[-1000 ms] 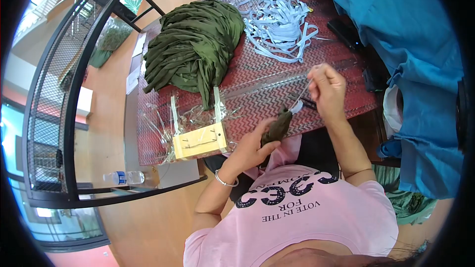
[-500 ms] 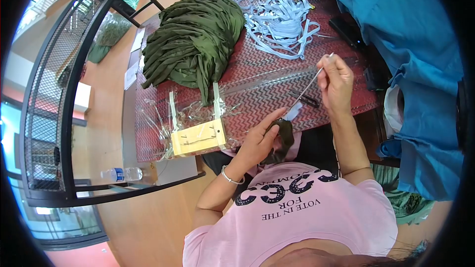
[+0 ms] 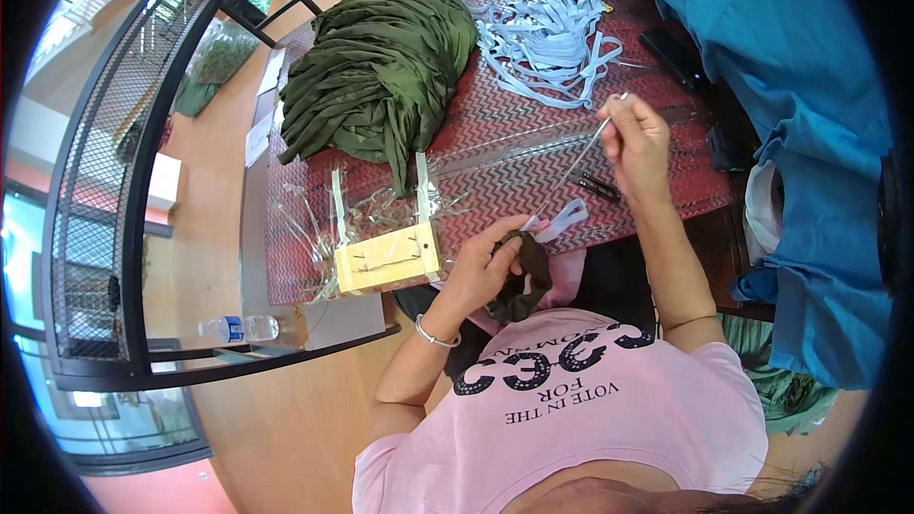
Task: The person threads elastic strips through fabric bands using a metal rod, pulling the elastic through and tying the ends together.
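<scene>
- Broadly, the table point(image 3: 495, 195) is unchanged: a heap of green fabric point(image 3: 381, 76) towards its left edge, pale strips point(image 3: 543, 43) near its far edge.
- Dark green cloth point(image 3: 539, 271), curled rounder than a moment ago, hangs just off the near edge, gripped in the left hand point(image 3: 481, 266).
- Fingers of the right hand point(image 3: 636, 143) pinch a thin rod point(image 3: 586, 151), now showing more of its length.
- Beside the cloth, a pale band point(image 3: 569, 216) now opens into a loop; band and cloth seem to be worked together.

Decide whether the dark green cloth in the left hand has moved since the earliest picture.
Yes: the dark green cloth has moved toward the pink shirt, away from the small black object lying on the table.
</scene>
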